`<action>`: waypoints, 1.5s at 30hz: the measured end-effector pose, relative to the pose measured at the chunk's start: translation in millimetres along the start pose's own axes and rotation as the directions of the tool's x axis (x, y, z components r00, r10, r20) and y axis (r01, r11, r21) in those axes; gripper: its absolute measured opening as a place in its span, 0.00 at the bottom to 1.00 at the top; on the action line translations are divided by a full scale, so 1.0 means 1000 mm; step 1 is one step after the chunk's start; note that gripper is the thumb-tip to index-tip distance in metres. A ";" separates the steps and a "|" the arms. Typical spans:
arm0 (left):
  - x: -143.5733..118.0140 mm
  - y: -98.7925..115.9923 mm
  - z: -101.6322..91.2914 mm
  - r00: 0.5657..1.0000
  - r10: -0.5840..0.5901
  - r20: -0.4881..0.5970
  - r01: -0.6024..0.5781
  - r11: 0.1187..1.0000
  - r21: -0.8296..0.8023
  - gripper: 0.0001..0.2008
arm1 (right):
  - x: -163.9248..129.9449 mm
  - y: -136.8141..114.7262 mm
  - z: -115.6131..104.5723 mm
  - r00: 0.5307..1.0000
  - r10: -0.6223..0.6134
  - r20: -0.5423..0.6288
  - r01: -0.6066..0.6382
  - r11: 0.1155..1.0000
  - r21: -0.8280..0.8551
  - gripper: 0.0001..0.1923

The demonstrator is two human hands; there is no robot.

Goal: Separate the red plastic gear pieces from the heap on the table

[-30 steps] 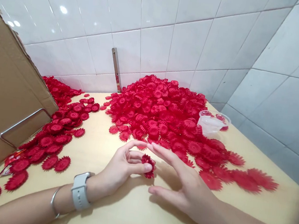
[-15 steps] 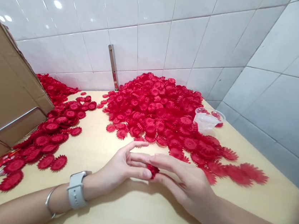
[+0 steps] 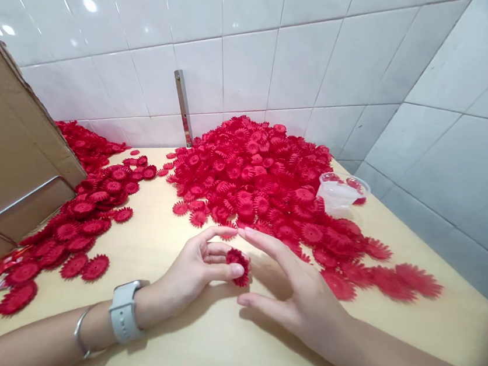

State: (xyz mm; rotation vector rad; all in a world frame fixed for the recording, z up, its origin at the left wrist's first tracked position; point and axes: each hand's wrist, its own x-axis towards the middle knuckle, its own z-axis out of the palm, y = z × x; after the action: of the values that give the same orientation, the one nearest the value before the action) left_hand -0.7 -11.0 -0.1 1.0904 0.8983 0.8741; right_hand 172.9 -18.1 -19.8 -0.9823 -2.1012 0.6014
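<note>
The left hand (image 3: 196,271) rests on the bench (image 3: 208,343) near its front edge, wrist down, and pinches a small red flower (image 3: 238,266) between thumb and middle fingers; the index finger arches above it. The flower sits at the fingertips, just above the bench surface, roughly midway between the left and right edges. The right hand (image 3: 297,295) lies just beside it, fingers spread and extended toward the flower, holding nothing; its index fingertip nearly meets the left index fingertip above the flower, and the thumb points toward the left hand along the bench. A white watch (image 3: 124,310) and a thin bracelet (image 3: 81,332) sit on the left wrist. Behind the hands, a large heap of red flowers (image 3: 262,179) fills the back of the bench against the tiled wall (image 3: 251,43) and trails toward the right edge. A clear plastic cup (image 3: 342,193) lies tilted at the right side of that heap. A second, flatter spread of red flowers (image 3: 86,212) runs along the left side, beside a cardboard box (image 3: 4,161) at the left edge. A metal strip (image 3: 182,108) leans against the wall behind the heap.
</note>
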 end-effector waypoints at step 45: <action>-0.001 0.001 0.004 0.982 -0.104 0.158 0.115 0.991 -0.065 0.12 | 0.001 -0.003 -0.006 0.978 -0.175 -0.116 0.189 0.974 0.127 0.11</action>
State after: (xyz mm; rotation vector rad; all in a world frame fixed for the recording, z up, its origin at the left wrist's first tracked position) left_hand 2.2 -12.8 1.9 1.0199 0.7837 0.7166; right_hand 175.9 -18.7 -13.8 -0.7187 -2.0018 0.5805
